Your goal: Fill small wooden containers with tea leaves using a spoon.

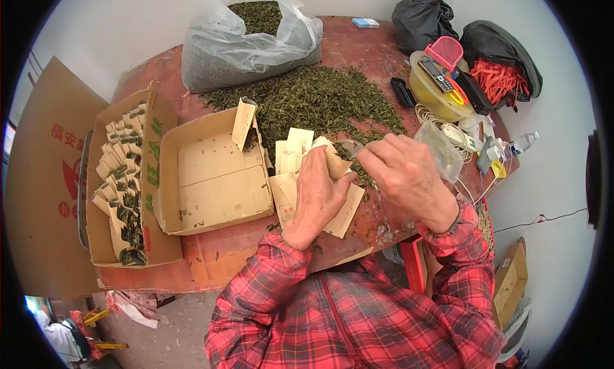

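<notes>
My left hand grips a small brown paper packet, its mouth spread apart towards the right. In my right hand is a spoon-like scoop, held close to that mouth; its exact shape is partly hidden by my fingers. Beneath and around my left hand lie several flat paper packets bearing print. Beyond both hands spreads a heap of dried leaves, probably tea. One filled packet leans at the right rim of a shallow cardboard box, which has leaf crumbs on its bottom.
Rows of filled packets stand in a deeper carton at left. A clear plastic bag of leaves sits behind the heap. On the right are a plastic tub, a bowl holding a phone and scissors, cables and black bags.
</notes>
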### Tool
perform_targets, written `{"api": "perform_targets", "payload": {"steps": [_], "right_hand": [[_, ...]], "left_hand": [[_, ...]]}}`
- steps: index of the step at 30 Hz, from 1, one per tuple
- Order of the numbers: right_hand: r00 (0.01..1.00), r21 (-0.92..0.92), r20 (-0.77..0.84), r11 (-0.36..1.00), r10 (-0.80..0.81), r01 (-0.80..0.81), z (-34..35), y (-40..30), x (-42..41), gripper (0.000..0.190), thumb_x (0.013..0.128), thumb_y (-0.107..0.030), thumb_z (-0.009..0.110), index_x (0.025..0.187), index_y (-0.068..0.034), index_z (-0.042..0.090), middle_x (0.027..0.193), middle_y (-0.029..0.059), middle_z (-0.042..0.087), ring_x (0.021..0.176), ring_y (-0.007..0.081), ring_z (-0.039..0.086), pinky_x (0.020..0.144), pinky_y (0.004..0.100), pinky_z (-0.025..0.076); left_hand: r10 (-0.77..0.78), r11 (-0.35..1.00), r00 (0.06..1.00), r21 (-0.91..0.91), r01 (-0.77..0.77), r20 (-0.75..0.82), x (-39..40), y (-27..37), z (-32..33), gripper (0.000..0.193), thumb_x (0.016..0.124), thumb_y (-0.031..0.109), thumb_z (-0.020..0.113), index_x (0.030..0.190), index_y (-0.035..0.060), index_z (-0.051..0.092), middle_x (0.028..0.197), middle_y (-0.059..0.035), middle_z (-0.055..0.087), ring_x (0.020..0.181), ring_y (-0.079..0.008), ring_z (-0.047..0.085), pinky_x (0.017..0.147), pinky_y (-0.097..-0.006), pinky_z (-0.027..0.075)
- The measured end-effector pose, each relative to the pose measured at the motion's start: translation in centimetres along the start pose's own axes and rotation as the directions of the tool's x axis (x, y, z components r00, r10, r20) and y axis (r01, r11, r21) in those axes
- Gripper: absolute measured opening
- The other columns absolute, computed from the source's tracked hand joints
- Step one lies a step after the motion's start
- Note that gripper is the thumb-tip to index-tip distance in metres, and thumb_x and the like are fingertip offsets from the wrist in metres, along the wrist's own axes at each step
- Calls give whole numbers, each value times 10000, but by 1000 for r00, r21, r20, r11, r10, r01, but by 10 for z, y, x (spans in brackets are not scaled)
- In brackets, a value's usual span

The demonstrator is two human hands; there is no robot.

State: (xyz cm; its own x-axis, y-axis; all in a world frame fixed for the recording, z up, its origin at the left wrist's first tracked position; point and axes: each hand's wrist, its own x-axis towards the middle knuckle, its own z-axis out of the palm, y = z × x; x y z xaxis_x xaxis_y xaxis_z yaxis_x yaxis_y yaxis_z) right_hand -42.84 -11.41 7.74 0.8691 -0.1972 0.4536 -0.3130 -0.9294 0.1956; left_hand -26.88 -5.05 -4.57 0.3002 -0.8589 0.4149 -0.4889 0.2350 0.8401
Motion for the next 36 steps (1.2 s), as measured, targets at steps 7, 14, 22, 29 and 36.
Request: {"api": "perform_targets", "payload": {"steps": [7,14,22,29,36], "right_hand": [[1000,-24,-1,1000,19,-19,-9,1,3,262,766,-80,687,1021,-24,701,968,76,679,839,255,667,687,384,541],[999,-29,-40,1000,-3,2,-10,0,4,267,769,-85,685,1028,-20,698,955,71,670,822,250,655,685,382,533],[999,-13,3,999,-32,32,-1,-3,5,276,762,-102,685,1024,-18,691,935,70,656,816,242,643,684,372,522],[999,-17,-46,1000,-16,15,-13,-1,6,274,752,-100,690,1012,-13,692,944,77,664,819,245,647,685,378,526],[999,-30,-8,999,-39,38,-5,-5,5,279,757,-118,695,1014,-10,685,934,74,641,822,242,638,693,375,520]], "left_hand": [[-9,999,1000,35,9,-5,0,2,-2,570,792,75,852,1231,-32,505,1083,-255,585,1032,-466,585,887,-518,480],[22,999,999,40,-21,-23,0,2,-2,565,787,71,854,1222,-31,509,1082,-260,587,1023,-471,583,880,-526,479],[-2,1000,1000,26,2,-10,1,2,-3,564,784,67,854,1225,-24,514,1078,-254,590,1021,-469,585,879,-525,480],[2,1000,1000,-3,-2,-19,1,4,-3,566,790,59,848,1237,-25,512,1091,-259,592,1024,-473,590,880,-520,485],[13,1000,1000,-12,-13,-12,1,2,-2,564,802,54,837,1256,-17,510,1106,-255,594,1043,-472,592,889,-522,486]]}}
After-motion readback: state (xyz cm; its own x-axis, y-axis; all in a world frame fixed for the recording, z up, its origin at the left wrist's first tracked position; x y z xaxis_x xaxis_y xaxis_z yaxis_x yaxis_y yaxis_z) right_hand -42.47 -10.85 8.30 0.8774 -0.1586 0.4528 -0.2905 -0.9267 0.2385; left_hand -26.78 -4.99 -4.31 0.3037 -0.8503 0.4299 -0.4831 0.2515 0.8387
